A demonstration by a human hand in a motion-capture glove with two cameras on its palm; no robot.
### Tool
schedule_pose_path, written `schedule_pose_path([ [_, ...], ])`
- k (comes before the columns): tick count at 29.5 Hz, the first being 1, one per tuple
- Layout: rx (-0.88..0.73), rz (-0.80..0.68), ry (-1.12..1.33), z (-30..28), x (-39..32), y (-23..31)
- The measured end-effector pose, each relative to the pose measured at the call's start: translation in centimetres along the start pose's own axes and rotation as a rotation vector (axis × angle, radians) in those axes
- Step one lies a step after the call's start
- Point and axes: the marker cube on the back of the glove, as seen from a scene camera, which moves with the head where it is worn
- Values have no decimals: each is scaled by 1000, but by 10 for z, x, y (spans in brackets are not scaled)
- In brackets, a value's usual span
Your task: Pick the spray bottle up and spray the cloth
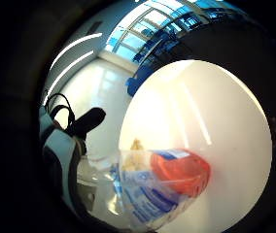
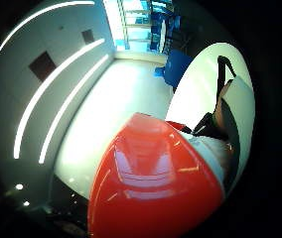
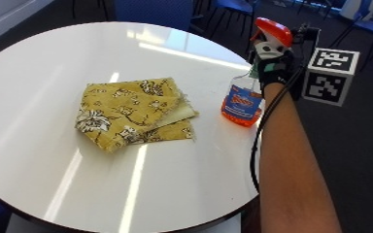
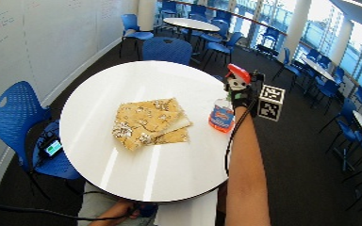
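Now the gloved right hand [image 3: 278, 68] curled round the spray bottle [image 3: 243, 99] neck, beside the cloth [image 3: 135, 114].

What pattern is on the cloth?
The cloth is mustard yellow with a white and dark floral print, clearest in the outside view.

You're working in what looks like an office or campus common room, perhaps a meeting space. Your round white table [image 4: 105, 113] stands among blue plastic chairs [image 4: 18, 117], with more white tables [image 4: 196, 23] and chairs set out beyond. A whiteboard wall [image 4: 24, 42] carries faint writing, tall windows [image 4: 350, 42] run along one side, and the floor is dark carpet [image 4: 306, 155].
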Motion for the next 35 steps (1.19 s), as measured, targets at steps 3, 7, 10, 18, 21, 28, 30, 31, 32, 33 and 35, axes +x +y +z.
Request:
schedule_pose_path([
  [3, 5, -13, 1, 3, -8, -3],
  [7, 8, -17, -4, 5, -10, -4],
  [10, 12, 2, -9, 4, -2, -3],
  [18, 7, 45, 115, 3, 30, 2],
  [21, -28, -25, 246, 10, 23, 4],
  [28, -105, -208, 537, 24, -12, 18],
  [30, -120, -207, 569, 27, -20, 21],
  [31, -129, -204, 577, 29, -23, 22],
  [32, -139, -204, 583, 31, -26, 24],
  [33, -149, -208, 590, 33, -29, 25],
  [35, -171, -232, 614, 38, -34, 28],
])
